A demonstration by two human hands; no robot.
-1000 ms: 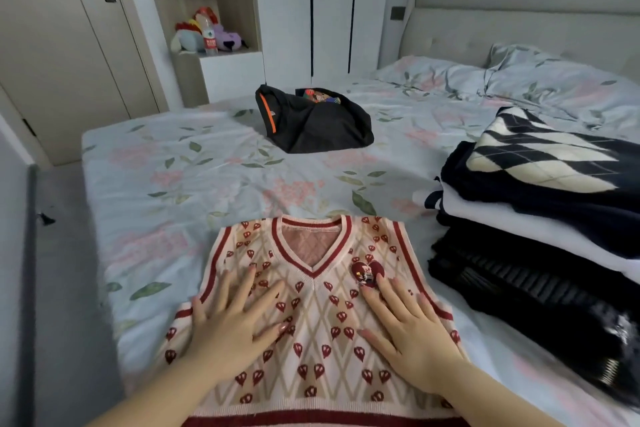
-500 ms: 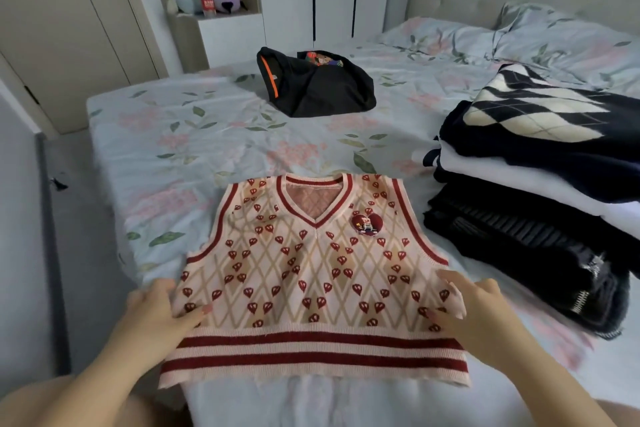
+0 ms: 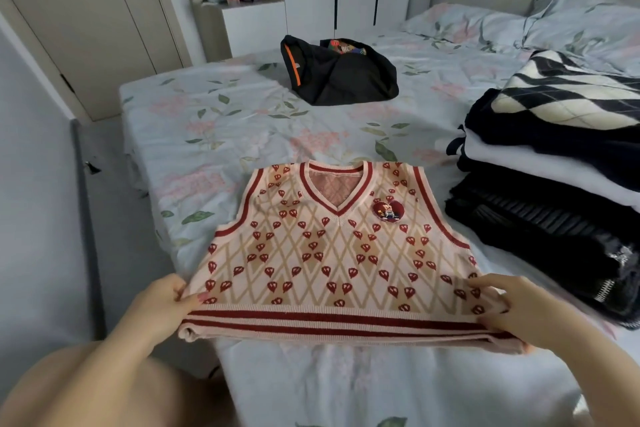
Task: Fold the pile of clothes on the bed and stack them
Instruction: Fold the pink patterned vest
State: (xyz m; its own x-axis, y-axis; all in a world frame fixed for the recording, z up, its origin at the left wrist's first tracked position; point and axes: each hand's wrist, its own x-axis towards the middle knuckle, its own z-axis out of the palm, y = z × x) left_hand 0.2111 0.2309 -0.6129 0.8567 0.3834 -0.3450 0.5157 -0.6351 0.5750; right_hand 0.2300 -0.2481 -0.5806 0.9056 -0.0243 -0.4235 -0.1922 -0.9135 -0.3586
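The vest (image 3: 332,253) lies neck-away from the person, left hand (image 3: 161,303) and right hand (image 3: 521,310) pinching its hem corners.

Soft even daylight — wide-angle edge warp

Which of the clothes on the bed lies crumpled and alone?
The black garment with the orange stripe, farthest away. The pink vest is spread out, gripped by the left hand and right hand; the rest are folded in the stack.

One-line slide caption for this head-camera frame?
The left hand and right hand pinch the hem corners of the pink knit vest lying on the bed, next to a stack of folded clothes.
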